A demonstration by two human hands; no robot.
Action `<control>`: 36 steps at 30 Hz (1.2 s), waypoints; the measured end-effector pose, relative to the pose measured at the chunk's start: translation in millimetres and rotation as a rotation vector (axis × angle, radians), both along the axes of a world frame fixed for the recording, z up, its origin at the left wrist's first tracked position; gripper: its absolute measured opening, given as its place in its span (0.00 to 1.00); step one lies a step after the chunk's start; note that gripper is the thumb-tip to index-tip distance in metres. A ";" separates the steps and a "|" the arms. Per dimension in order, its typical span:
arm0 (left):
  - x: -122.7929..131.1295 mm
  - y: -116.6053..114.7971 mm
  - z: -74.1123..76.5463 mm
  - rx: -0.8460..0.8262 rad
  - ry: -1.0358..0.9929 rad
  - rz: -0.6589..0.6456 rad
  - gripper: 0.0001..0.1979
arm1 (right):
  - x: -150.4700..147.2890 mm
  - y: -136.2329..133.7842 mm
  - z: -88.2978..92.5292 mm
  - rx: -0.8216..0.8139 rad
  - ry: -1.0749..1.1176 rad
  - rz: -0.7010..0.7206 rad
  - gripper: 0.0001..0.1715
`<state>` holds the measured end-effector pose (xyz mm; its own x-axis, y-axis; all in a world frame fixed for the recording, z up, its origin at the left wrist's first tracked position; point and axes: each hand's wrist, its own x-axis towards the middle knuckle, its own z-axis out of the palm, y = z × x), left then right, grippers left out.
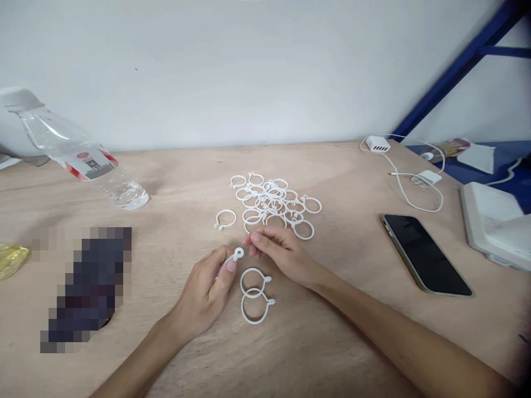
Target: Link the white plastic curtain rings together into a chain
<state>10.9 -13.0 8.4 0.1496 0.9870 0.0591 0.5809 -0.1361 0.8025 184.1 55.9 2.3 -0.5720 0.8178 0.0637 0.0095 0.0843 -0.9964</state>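
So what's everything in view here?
Piled rings: many, white, mid-table
Loose ring: one, white, pile's left
Overlapping rings: two, white, foreground
Held ring: one, white, centre
Bottle: one, clear, left
Pixelated object: one, dark, left
Unclear item: one, yellow, left edge
Phone: one, black-screened, right
Hub: one, white, back-right
Cable: one, white, by hub
Adapter: one, white, by cable
Device: one, white, right edge
Table: one, tan, beneath
Wall: one, pale, behind
Frame: one, blue, upper right
Clutter: several, mixed, far-right
Left hand: one, bare, centre
Right hand: one, bare, centre

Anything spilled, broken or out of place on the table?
No spill or obvious breakage shows. One white ring lies apart, just left of the heap of rings. A dark pixelated patch at left hides whatever lies there.
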 end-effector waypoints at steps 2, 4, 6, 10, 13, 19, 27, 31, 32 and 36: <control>-1.4 0.2 -0.8 0.006 -0.016 -0.015 0.18 | 0.0 -0.5 1.3 -0.003 -0.020 -0.011 0.17; -2.6 0.6 -1.8 0.010 -0.014 -0.040 0.18 | -0.5 -1.5 2.5 0.012 -0.065 -0.001 0.18; -3.5 1.0 -2.7 0.010 -0.006 -0.065 0.19 | -1.2 -2.7 3.7 0.031 -0.100 0.022 0.19; -4.2 1.5 -2.9 -0.010 0.023 -0.086 0.20 | -3.0 -5.8 5.2 0.011 -0.113 0.092 0.24; -3.8 1.5 -2.1 -0.002 0.023 -0.105 0.21 | -4.0 -8.7 5.1 0.030 -0.140 0.129 0.24; -4.2 1.4 -2.3 0.000 0.042 -0.106 0.20 | -4.0 -9.8 4.0 0.000 -0.120 0.127 0.27; -2.7 2.3 -0.8 0.008 0.058 -0.115 0.20 | -5.1 -8.8 0.9 0.127 -0.184 0.163 0.22; -1.8 2.8 -0.2 0.012 0.086 -0.121 0.19 | -5.0 -9.5 0.3 0.137 -0.180 0.150 0.21; -1.9 2.8 -0.4 0.013 0.090 -0.122 0.19 | -5.0 -9.8 0.7 0.130 -0.175 0.150 0.22; -3.3 2.2 -1.4 0.022 0.105 -0.096 0.18 | -4.8 -9.2 0.2 0.149 -0.119 -0.009 0.23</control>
